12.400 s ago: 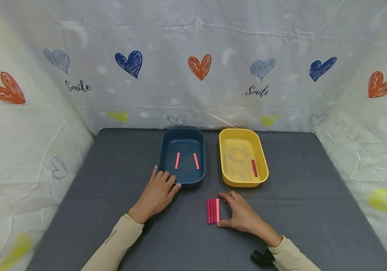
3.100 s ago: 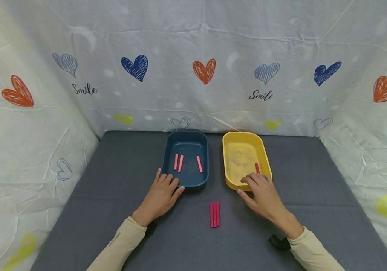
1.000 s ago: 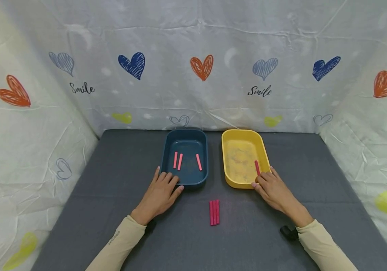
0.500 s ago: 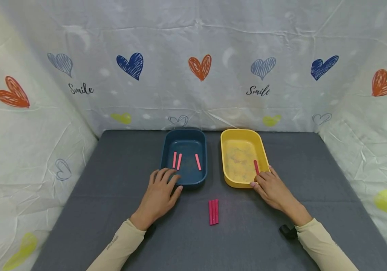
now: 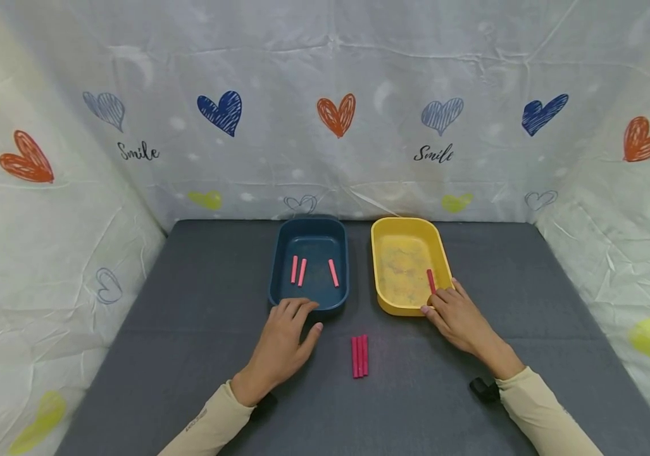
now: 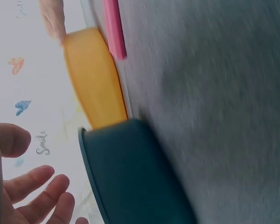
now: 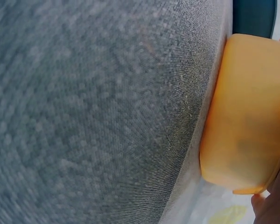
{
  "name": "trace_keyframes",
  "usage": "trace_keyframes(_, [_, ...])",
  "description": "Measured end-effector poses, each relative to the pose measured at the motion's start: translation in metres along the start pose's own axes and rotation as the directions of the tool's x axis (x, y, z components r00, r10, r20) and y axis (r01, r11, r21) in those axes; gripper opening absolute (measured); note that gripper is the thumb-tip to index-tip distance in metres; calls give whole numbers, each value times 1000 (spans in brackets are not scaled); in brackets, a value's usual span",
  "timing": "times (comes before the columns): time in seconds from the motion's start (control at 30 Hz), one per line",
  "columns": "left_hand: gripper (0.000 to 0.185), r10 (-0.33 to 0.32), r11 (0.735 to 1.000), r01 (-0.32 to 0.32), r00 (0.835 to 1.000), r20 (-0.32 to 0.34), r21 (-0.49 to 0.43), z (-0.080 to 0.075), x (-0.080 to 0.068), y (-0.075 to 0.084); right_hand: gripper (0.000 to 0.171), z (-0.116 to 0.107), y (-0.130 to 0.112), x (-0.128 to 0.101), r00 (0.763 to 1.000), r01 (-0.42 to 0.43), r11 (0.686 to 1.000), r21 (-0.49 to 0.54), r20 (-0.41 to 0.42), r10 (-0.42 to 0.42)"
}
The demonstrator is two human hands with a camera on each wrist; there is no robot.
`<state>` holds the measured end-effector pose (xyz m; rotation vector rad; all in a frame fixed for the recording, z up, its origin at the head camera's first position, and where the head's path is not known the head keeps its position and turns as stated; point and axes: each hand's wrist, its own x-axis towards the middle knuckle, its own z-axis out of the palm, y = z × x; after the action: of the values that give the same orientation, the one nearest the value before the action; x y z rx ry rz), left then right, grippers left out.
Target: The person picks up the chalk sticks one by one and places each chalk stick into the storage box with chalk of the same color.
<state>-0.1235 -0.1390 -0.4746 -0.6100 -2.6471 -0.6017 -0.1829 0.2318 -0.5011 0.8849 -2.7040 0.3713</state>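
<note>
My left hand (image 5: 281,345) hovers at the near rim of the dark blue tray (image 5: 342,303), fingers relaxed and bent, thumb apart, holding nothing. In the left wrist view, its fingers (image 6: 46,193) are spread beside the tray's outer wall. My right hand (image 5: 464,323) rests on the near right corner of the yellow tray (image 5: 384,278), its fingertips over the rim. A dark red stick (image 5: 430,278) lies in that tray, its near end hidden by the hand. Three pink sticks (image 5: 333,273) lie in the blue tray. On the table are three magenta sticks (image 5: 360,356), side by side.
Dark grey cloth covers the table (image 5: 211,272). White fabric with printed hearts (image 5: 336,114) hangs behind and at both sides. The two trays stand near the back edge with a narrow gap between them. A black wrist camera (image 5: 484,389) sits under the right sleeve.
A pink stick has gone from the table row into the blue tray. My right hand has moved onto the yellow tray's corner. My left hand has just left the blue tray, shifting right and nearer.
</note>
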Motion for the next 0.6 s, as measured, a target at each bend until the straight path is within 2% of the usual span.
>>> trace_keyframes(0.17, [38,21,1000,-20,999,38,-20,3,-4,9,18,0,1,1,1000,0,1000,4,13,0])
trace_keyframes(0.33, [46,18,997,-9,993,120,-77,8,-7,17,18,0,1,1,1000,-12,1000,7,22,11])
trace_keyframes(0.43, [55,-6,993,30,979,205,-118,11,-9,20,18,0,2,0,999,-22,1000,8,24,22])
trace_keyframes(0.6, [68,-58,976,124,942,330,-181,18,-11,25,19,-1,2,0,999,-26,1000,11,27,26])
